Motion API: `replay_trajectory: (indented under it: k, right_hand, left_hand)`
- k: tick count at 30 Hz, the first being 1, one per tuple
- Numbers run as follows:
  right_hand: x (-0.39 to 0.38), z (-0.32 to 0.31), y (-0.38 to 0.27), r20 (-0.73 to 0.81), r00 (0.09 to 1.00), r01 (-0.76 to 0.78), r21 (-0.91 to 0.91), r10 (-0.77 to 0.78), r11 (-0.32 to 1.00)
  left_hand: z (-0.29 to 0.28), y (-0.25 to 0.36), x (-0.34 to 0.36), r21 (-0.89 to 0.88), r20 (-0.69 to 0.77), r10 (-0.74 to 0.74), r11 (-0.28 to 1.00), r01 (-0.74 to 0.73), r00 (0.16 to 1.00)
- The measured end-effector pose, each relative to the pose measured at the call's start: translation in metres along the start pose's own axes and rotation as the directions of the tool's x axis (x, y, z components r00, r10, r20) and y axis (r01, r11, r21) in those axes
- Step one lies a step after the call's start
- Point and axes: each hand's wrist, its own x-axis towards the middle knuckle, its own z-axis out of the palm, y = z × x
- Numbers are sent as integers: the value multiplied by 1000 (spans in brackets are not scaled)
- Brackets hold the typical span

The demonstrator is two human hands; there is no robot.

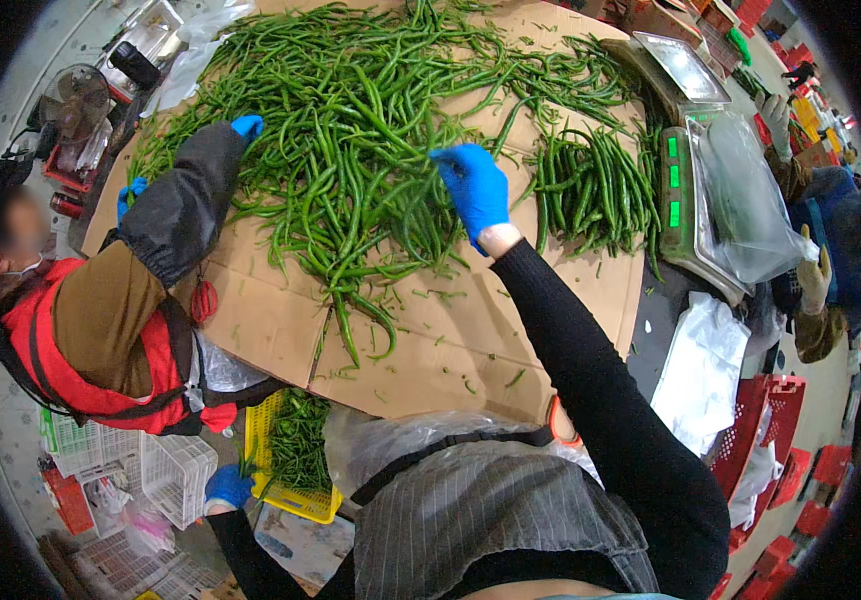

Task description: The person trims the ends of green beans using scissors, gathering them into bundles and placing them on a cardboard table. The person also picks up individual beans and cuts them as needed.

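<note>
Should the loose heap of thin, glossy, curved green peppers (351, 130) be swept rightward across the brown cardboard sheet (421, 385), the aligned green pepper pile (596, 190) at right could be disarranged. The heap is tangled, spread left and far. At its right side, the blue-gloved right hand (473, 195) is held with fingers bent; whether anything is pinched cannot be told. The blue-gloved left hand (229, 487) is seen by the near yellow plastic crate (301, 508), finger state unclear.

A fan (77, 104) stands at upper left, perforated white crates (179, 482) at lower left. To the right, a clear plastic bag (746, 200) lies on a digital scale (680, 243) with green-lit displays (674, 177); nearer, white plastic bags (699, 372) lie beside a red perforated crate (738, 428).
</note>
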Motion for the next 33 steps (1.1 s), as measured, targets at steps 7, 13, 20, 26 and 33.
replay_trajectory:
  k: [7,13,20,26,33]
  right_hand:
    - [14,2,19,238,947,285,-325,-214,902]
    - [-16,-79,-56,604,785,-498,484,137,720]
    - [-38,-109,-66,723,673,-645,470,157,602]
    - [-84,-79,-79,663,743,-358,508,-90,784]
    - [63,10,-5,254,949,-263,313,186,913]
  left_hand:
    - [-88,183,-66,-897,-393,636,-105,-430,664]
    - [-70,276,-24,-742,-549,573,-669,-40,609]
    - [-98,360,-38,-695,-625,625,-719,33,468]
    - [-78,387,-38,-685,-682,651,-729,22,333]
    - [-82,355,-14,-540,-621,571,-808,236,537]
